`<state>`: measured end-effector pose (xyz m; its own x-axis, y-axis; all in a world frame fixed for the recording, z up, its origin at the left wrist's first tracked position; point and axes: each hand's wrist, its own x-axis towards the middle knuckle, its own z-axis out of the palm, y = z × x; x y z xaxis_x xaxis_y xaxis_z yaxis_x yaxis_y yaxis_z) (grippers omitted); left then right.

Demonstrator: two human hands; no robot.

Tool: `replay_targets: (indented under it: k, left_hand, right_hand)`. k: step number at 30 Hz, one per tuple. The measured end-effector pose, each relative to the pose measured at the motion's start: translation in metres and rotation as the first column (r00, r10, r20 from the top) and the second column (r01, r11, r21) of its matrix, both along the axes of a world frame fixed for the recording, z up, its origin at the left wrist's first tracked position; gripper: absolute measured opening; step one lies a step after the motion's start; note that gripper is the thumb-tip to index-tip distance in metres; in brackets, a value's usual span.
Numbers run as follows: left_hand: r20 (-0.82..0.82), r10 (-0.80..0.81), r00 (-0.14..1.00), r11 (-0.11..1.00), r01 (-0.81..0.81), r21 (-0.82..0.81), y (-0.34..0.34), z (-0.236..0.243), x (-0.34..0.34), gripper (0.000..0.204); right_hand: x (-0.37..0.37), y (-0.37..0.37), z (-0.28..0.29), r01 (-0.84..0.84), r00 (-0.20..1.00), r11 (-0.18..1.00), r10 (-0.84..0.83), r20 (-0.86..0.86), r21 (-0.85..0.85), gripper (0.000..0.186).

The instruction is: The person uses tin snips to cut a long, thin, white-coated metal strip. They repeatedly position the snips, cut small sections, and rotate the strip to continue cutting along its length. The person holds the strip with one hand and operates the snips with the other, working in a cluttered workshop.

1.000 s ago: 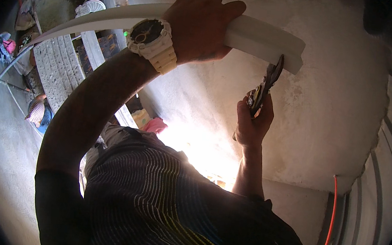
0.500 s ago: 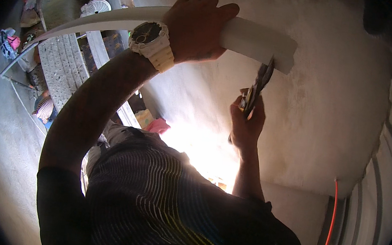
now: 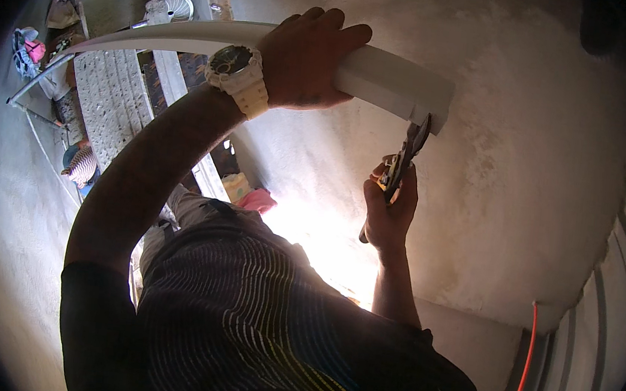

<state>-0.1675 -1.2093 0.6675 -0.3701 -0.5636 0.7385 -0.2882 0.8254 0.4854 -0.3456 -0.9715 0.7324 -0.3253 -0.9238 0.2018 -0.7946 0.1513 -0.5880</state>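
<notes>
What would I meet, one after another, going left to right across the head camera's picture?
Pink-and-blue bundle → long rough grey plank → chunky white wristwatch with a dark face → bare left hand → dark metal hand cutter → thin orange-red cord.

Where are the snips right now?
In the head view, right of centre, the snips are in the right hand, their blades at the lower edge of the white strip, near its right end.

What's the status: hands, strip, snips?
Left hand gripping white strip. Right hand holding snips. Snips' tip at strip's lower edge, near its right end. No obstruction visible there.
</notes>
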Motion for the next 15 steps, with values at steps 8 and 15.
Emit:
replay_targets:
  k: [8,15]
  left_hand:
    - [-0.160,-0.558,0.814,0.748,0.577,0.328,-0.025,-0.011,0.018,0.056]
    - [-0.170,-0.489,0.855,0.766,0.515,0.385,-0.024,-0.023,0.002,0.059]
  right_hand:
    - [-0.008,0.014,-0.021,-0.008,1.000,0.995,0.005,0.029,0.098,0.035]
    - [-0.010,0.019,-0.031,-0.012,0.980,0.989,-0.018,0.196,0.150,0.029]
